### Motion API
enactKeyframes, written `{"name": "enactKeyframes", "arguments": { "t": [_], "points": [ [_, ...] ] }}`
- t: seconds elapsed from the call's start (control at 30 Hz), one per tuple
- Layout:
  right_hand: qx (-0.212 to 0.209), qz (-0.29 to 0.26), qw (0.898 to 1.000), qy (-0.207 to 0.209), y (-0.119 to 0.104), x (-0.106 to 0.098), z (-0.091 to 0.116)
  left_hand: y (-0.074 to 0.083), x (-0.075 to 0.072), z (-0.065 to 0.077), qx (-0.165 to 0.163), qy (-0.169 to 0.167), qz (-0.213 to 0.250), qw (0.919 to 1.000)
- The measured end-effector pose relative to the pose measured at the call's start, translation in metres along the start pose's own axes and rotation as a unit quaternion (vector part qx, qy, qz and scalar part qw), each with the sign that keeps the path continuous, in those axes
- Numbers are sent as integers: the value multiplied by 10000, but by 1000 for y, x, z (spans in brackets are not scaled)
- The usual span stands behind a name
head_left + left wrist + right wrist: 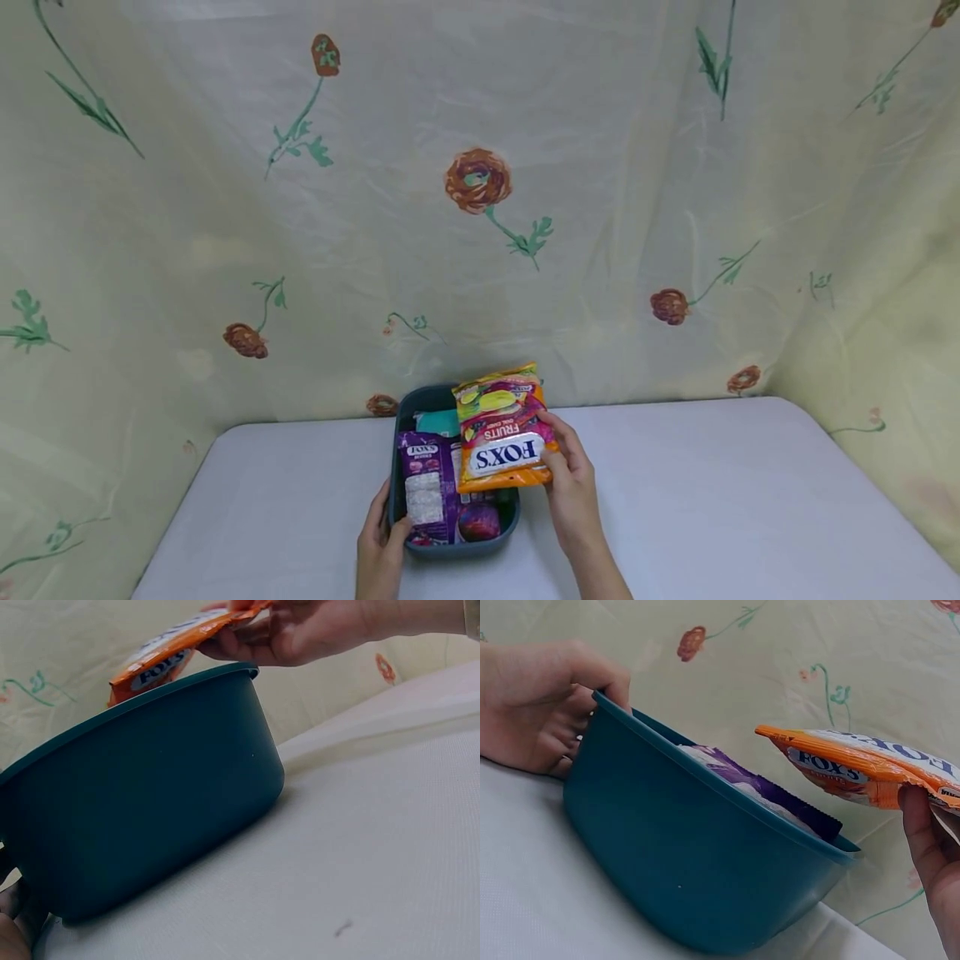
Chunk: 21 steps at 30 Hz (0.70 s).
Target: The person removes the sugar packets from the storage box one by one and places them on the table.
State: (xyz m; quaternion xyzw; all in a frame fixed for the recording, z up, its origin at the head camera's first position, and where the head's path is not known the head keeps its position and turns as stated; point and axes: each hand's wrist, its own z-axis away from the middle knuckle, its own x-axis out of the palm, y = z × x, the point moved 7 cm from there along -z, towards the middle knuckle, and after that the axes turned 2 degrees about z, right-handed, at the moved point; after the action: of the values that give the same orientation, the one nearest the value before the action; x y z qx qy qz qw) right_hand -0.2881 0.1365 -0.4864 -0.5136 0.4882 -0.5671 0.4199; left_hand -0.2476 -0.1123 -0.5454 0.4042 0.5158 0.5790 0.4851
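An orange candy bag (501, 429) marked FOX'S is pinched along its right edge by my right hand (573, 483). It hangs over the right part of a dark teal bin (457, 550), apart from the rim in the right wrist view. My left hand (382, 537) grips the bin's left wall, with the thumb over the rim in the right wrist view (555, 705). Inside the bin lie a purple FOX'S bag (431, 487), a turquoise packet (437, 423) and a dark purple-red item (478, 522). The orange bag hides part of the contents.
The bin stands on a table with a white cover (712, 500), close to its back edge. Behind and at both sides hangs a cream curtain (585, 167) with printed flowers.
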Motion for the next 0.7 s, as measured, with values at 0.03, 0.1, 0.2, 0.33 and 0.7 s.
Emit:
{"name": "enactKeyframes", "arguments": {
  "t": [0.03,0.1,0.2,0.33,0.7],
  "points": [
    [3,-1,10000,24,0,-1,0,0,0,0,18,-6,7,10000],
    [35,-13,10000,70,0,-3,-1,0,0,0,53,-16,19,10000],
    [68,-49,9999,131,1,-6,-2,1,0,0,125,-33,32,9999],
    [116,-95,9997,169,1,-10,-4,1,-1,0,143,-7,-37,9999],
    [33,-90,9997,236,0,-20,-7,1,-1,1,137,22,-62,9999]
  ]
}}
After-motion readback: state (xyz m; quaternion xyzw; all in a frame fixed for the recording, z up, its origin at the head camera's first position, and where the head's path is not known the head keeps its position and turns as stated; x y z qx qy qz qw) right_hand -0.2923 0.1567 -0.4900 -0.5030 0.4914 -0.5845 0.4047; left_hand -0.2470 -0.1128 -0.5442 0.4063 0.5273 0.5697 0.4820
